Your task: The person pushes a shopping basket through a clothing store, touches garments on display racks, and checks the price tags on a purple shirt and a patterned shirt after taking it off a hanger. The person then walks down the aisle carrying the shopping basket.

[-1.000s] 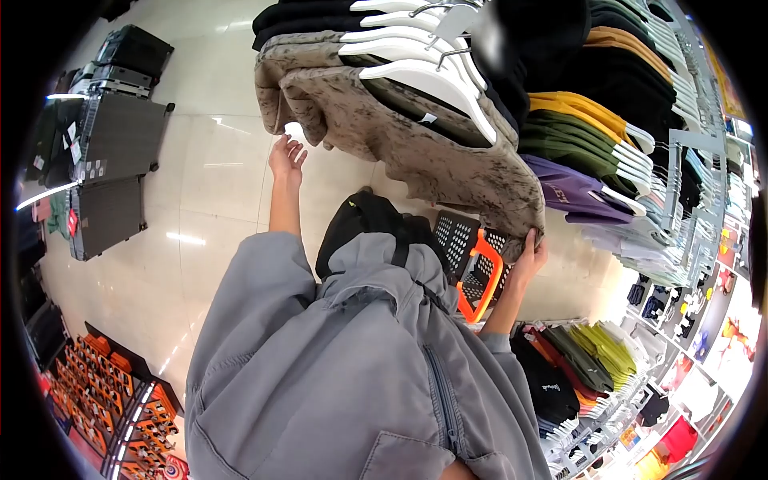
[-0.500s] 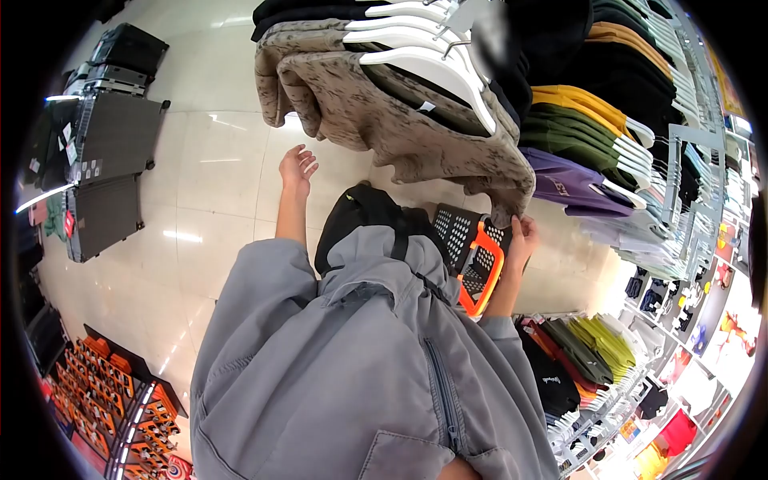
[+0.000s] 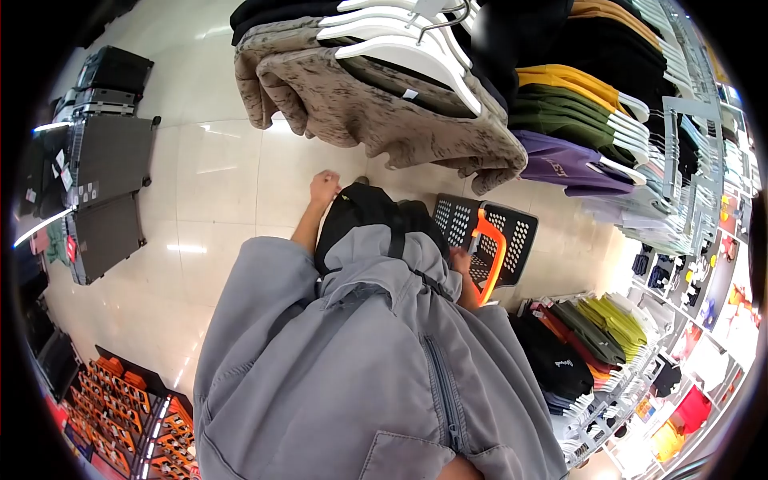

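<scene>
My left hand [image 3: 325, 186] hangs over the tiled floor beside my dark trousers, its fingers curled in and nothing visible in them. My right hand [image 3: 459, 260] is low at my right side, close to the orange handle [image 3: 500, 250] of a black perforated shopping basket [image 3: 518, 232]. Its fingers are mostly hidden, and I cannot tell whether they touch anything. In front of me, brown mottled shirts [image 3: 376, 108] hang on white hangers [image 3: 416, 60], apart from both hands. My grey jacket [image 3: 336, 360] fills the lower middle.
Yellow, green and purple garments [image 3: 560, 156] hang on a metal rack [image 3: 696, 136] to the right. More folded or hung clothes [image 3: 592, 336] are at lower right. Dark suitcases [image 3: 112, 160] stand at the left, and an orange display rack [image 3: 112, 408] is at lower left.
My right hand has let go of the brown shirt's hem and dropped back toward my side. My left hand has moved right, closer to my body, and its fingers have curled.
</scene>
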Motion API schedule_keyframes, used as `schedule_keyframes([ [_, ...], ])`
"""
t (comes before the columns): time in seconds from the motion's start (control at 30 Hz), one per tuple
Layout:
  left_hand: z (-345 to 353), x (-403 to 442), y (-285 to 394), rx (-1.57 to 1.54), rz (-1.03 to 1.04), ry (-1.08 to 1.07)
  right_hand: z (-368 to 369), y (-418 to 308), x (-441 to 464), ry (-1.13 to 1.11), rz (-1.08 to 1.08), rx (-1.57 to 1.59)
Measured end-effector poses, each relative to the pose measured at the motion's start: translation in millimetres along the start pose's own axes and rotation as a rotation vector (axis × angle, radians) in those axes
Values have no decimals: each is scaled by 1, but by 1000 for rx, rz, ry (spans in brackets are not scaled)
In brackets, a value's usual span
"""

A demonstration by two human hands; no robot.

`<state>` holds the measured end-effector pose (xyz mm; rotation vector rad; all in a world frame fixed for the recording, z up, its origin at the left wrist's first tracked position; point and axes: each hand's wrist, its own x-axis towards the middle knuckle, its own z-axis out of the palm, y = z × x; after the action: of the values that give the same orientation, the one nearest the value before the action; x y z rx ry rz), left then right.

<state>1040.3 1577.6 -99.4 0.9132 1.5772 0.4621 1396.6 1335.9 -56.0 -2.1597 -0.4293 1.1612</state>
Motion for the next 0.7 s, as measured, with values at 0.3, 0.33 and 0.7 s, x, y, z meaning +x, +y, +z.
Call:
schedule_keyframes([
  [0.3,-71,-37,-127,328,-324,3,-23,97,-1,-11,-6,-281],
  [0.33,-75,-44,-133,355,-358,5,-19,98,4,-13,-1,-290],
  [0.7,-35,-34,-79,291,-204,-55,1,9,-4,-97,231,216],
])
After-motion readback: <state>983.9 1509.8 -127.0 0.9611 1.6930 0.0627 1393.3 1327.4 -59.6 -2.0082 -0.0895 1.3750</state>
